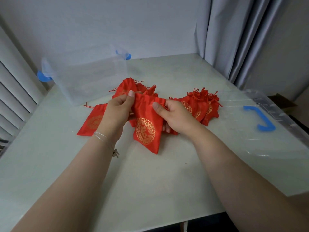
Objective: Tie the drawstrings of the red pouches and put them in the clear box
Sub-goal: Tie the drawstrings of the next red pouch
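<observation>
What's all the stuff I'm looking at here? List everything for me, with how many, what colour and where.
held pouch: one, red with a gold round emblem, lifted at the centre, its top edge pinched at both ends
other pouches, left group: several, red and gold, lying flat behind and beside the left hand; exact count hidden
other pouches, right group: several, red with knotted strings, clustered behind the right hand
clear box: one, see-through with blue latches, far left of the table, no pouches inside
lid: one, clear with a blue handle, lying at the right
table: one, pale grey-green
curtain: grey, far right
bracelet: one, silver, on the left wrist
left hand: pinches the pouch's top left
right hand: pinches its top right
</observation>
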`<state>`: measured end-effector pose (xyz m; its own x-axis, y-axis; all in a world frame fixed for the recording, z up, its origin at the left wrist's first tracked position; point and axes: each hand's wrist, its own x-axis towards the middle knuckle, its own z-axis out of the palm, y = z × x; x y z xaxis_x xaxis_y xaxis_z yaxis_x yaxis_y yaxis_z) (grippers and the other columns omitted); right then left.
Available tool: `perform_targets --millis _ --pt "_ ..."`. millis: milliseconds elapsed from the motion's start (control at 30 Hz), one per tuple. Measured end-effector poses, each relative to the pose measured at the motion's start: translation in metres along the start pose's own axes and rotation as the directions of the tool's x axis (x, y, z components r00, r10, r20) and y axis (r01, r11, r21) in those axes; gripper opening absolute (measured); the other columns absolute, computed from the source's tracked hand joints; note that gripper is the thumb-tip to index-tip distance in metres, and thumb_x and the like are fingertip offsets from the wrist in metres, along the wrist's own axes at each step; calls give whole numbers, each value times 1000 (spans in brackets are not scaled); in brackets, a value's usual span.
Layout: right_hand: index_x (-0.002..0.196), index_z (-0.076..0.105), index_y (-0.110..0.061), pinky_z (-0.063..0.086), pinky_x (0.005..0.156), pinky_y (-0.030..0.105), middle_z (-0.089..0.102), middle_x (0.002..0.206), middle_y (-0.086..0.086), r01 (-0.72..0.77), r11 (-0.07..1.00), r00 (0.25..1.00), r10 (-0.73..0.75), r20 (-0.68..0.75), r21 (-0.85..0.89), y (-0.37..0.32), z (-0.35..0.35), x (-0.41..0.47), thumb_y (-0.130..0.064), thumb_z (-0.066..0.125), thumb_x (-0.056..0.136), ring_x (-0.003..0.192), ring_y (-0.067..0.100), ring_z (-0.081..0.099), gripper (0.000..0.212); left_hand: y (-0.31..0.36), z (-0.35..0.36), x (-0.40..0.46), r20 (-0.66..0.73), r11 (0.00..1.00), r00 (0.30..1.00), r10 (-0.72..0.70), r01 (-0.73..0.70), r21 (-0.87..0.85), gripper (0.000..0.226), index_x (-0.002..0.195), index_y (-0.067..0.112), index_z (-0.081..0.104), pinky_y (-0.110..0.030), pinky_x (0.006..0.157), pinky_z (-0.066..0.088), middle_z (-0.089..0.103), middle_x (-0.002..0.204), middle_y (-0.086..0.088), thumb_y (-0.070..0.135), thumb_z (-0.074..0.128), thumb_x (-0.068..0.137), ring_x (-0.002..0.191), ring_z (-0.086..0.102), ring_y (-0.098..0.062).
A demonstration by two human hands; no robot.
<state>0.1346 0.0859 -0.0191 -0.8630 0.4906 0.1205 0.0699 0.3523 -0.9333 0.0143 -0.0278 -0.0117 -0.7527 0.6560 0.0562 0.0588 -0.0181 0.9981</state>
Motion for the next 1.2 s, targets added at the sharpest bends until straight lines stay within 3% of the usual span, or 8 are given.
perform_targets --millis 133,300,600,833,900,967,1033,1200 --pt "66 50 -16 35 33 19 52 46 -5 -34 999 994 32 -107 -16 3 -7 3 -36 42 99 33 9 45 40 -6 -6 8 -73 995 993 -88 84 -59 37 87 5 63 -30 66 56 51 58 5 37 46 98 66 56 -15" --pt "76 59 -22 39 35 20 62 58 -2 4 1000 953 5 -303 29 8 -15 7 -32 42 100 35 8 50 32 -8 -8 11 -92 989 988 -121 112 -95 29 83 16 65 -30 69 54 63 81 -3 30 46 99 71 59 -17" --pt "70 54 -14 45 41 21 71 70 4 81 978 785 55 -617 190 5 -28 6 -35 43 100 46 15 62 38 -15 -10 13 -101 979 974 -205 202 -33 37 74 13 52 -25 61 53 62 47 6 29 36 103 53 64 -9" --pt "57 57 -19 53 88 34 72 80 8 255 428 918 175 -356 867 -5 -27 6 -25 40 101 81 19 71 47 -11 3 7 8 937 951 -308 305 -171 36 73 14 44 -24 56 56 66 52 2 29 33 104 54 68 -11" --pt "51 60 -18 51 76 33 67 65 6 294 630 911 43 -410 718 -4 -29 6 -25 40 101 62 16 66 54 -9 3 6 27 919 945 -326 323 -226 38 71 15 42 -23 57 56 68 57 1 28 31 104 56 69 -10" --pt "63 64 -9 45 63 24 62 58 5 301 934 874 -189 -448 194 1 -29 5 -24 40 101 52 12 56 47 -7 1 6 66 899 955 -288 294 -324 39 69 16 41 -22 61 58 72 69 -3 26 29 105 66 71 -12" --pt "75 69 -8 42 60 18 60 56 6 250 960 891 -278 -358 -124 7 -26 6 -28 43 100 52 7 54 42 -5 0 6 100 890 981 -166 192 -413 39 69 15 42 -25 72 58 74 85 -8 26 29 104 80 72 -15" --pt "65 56 -13 46 62 26 63 59 1 120 961 943 -189 -273 -250 17 -23 13 -38 49 97 56 8 60 42 -4 5 -5 196 946 958 210 -148 -290 38 75 10 50 -33 89 51 73 99 -6 25 30 103 102 66 -23"
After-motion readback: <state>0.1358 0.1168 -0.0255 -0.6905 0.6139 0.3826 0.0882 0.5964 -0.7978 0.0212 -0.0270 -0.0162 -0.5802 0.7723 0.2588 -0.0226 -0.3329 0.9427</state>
